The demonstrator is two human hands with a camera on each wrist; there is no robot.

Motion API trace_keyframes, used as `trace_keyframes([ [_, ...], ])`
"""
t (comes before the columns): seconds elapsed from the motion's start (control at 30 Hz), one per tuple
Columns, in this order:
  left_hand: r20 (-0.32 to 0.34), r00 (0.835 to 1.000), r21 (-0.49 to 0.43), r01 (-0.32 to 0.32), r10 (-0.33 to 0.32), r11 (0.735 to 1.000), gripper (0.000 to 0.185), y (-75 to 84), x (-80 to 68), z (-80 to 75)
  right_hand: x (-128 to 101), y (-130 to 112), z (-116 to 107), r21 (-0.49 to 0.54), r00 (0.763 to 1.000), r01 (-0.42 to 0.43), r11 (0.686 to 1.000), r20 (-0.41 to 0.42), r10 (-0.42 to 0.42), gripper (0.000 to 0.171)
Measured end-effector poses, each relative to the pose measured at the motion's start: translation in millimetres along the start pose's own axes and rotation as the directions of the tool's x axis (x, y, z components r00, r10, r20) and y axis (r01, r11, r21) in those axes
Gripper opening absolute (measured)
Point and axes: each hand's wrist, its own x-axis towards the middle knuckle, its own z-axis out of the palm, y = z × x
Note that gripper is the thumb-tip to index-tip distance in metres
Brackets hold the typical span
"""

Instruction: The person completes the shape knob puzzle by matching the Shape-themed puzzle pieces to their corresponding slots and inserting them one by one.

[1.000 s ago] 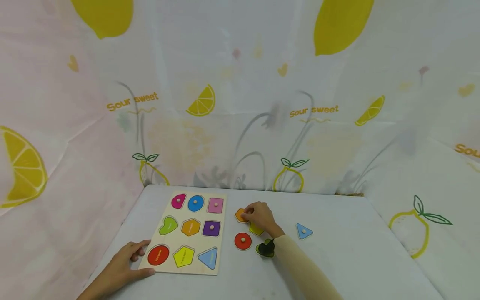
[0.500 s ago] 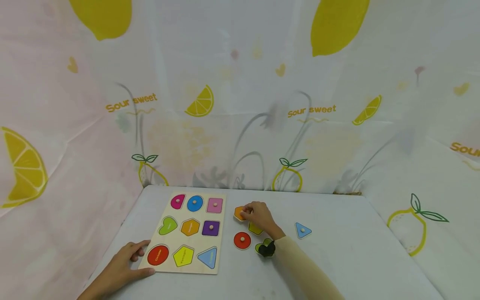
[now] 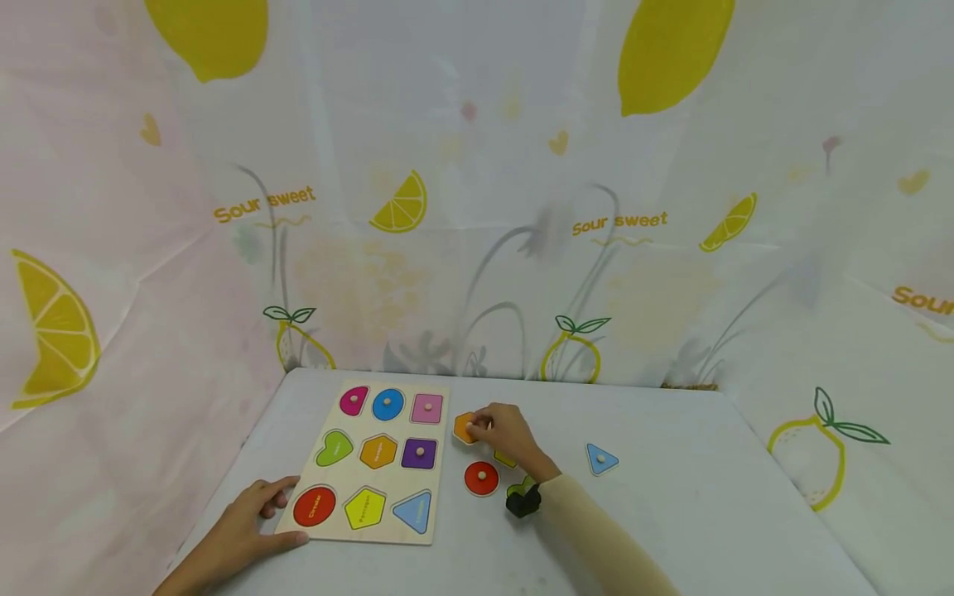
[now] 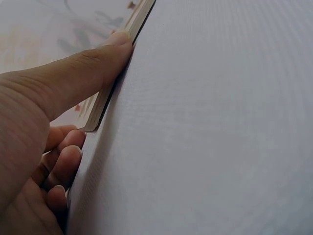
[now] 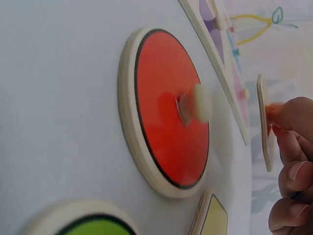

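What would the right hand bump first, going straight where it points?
The right hand would probably meet the puzzle board beside its pink square first, though the orange hexagon it pinches looks lifted, so it might pass above.

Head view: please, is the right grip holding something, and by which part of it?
The right grip holds the orange hexagon piece by its small knob.

Right of the pale wooden rectangular board are an orange hexagonal wooden piece and a black-outlined red round wooden piece; behind it, the whitish backdrop bears printed yellow lemons.
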Motion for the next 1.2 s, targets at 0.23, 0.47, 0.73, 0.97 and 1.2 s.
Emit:
trace_keyframes([
  [0.23, 0.0, 1.0, 0.002, -0.009, 0.009, 1.0, 0.092, -1.3, -0.2, 0.1, 0, -10, 8, 0.006, 1.0, 0.025, 1.0, -0.001, -0.025, 0.016],
  [0.47, -0.009, 1.0, -0.001, -0.015, 0.015, 1.0, 0.092, -1.7, -0.4, 0.3, 3, -15, 18, -0.009, 0.998, 0.058, 0.998, 0.009, -0.058, 0.016],
  [0.73, 0.001, 1.0, -0.007, -0.009, 0.009, 1.0, 0.092, -1.4, -1.2, -0.4, 5, -26, 27, -0.006, 0.998, 0.053, 0.999, 0.021, -0.053, 0.017],
  [0.97, 0.007, 1.0, -0.002, 0.004, -0.004, 1.0, 0.093, -1.6, 0.3, -0.2, 6, -35, 32, 0.019, 0.998, 0.043, 0.999, 0.037, -0.044, 0.018],
  [1.2, 0.002, 1.0, 0.005, -0.003, 0.003, 1.0, 0.092, -2.7, -1.2, 0.9, 10, -43, 43, 0.035, 0.998, 0.05, 0.998, 0.044, -0.052, 0.017],
])
